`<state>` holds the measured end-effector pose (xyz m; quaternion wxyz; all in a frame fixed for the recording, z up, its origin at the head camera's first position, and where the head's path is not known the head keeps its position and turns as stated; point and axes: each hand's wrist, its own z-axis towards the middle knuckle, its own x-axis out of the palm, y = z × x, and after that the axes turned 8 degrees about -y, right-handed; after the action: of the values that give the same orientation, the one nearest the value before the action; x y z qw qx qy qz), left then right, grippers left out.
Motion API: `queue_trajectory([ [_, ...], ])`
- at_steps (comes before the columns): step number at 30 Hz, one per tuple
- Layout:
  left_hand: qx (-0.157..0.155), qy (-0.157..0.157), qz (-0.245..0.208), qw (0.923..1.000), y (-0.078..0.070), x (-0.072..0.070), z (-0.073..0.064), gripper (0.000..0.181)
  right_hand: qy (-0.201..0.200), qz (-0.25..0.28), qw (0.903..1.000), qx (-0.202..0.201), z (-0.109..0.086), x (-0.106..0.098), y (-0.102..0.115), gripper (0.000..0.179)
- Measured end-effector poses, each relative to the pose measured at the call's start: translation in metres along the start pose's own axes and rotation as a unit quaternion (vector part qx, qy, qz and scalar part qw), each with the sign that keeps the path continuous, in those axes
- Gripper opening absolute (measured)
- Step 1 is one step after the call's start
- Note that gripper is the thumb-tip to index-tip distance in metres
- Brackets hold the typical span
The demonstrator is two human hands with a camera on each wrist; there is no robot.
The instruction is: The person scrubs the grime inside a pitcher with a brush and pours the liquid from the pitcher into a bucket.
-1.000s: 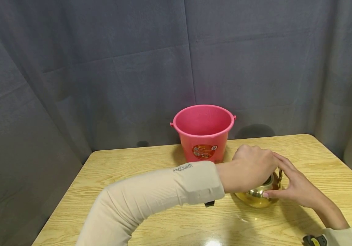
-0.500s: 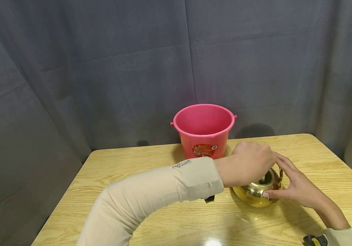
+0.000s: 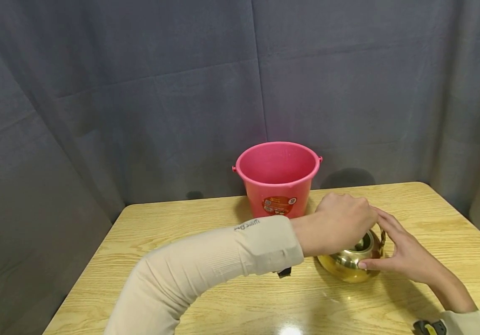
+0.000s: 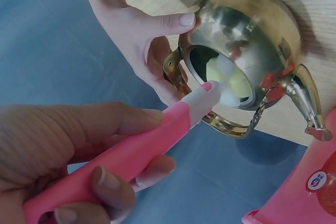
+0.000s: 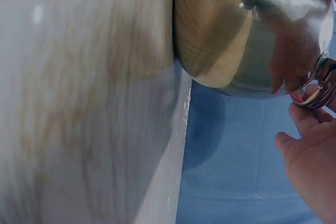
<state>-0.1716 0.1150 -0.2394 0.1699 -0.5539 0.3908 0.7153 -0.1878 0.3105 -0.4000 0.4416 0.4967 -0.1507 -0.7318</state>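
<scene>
A gold metal teapot (image 3: 346,269) stands on the table at the right, uncovered. My left hand (image 3: 342,223) reaches across it, gripping the pink and white handle of a bottle brush (image 4: 142,153) with curled fingers. In the left wrist view the brush's pale yellow and white head (image 4: 235,80) sits inside the teapot's round opening, blurred and partly hidden. My right hand (image 3: 407,256) steadies the teapot from the right. Its thumb presses the teapot's side while its fingers hold around the folded-down handle (image 4: 229,128). The curved spout (image 4: 305,95) points away from that hand.
Behind my left forearm, a pink bucket (image 3: 275,179) with a red label stands near the back of the wooden table (image 3: 181,216). A grey curtain (image 3: 181,102) hangs close behind the table's far edge.
My left hand has risen slightly over the teapot with the bottle brush, uncovering more of the opening in the head view. My right hand and the teapot have stayed in place.
</scene>
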Motion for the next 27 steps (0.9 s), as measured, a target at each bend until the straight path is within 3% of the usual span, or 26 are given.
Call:
queue_trajectory([
  [7, 0.006, -0.007, -0.001, 1.0000, 0.001, 0.001, -0.001, 0.022, -0.002, -0.001, 1.0000, 0.001, 0.002, 0.001, 0.001, 0.111],
  [19, 0.003, 0.007, -0.020, 0.9998, 0.006, 0.002, -0.002, 0.023, -0.006, 0.000, 1.0000, 0.000, 0.002, 0.002, 0.001, 0.113],
  [27, -0.003, 0.019, -0.038, 0.9991, 0.016, 0.003, -0.001, 0.024, 0.003, 0.000, 1.0000, -0.001, 0.003, 0.002, 0.002, 0.115],
])
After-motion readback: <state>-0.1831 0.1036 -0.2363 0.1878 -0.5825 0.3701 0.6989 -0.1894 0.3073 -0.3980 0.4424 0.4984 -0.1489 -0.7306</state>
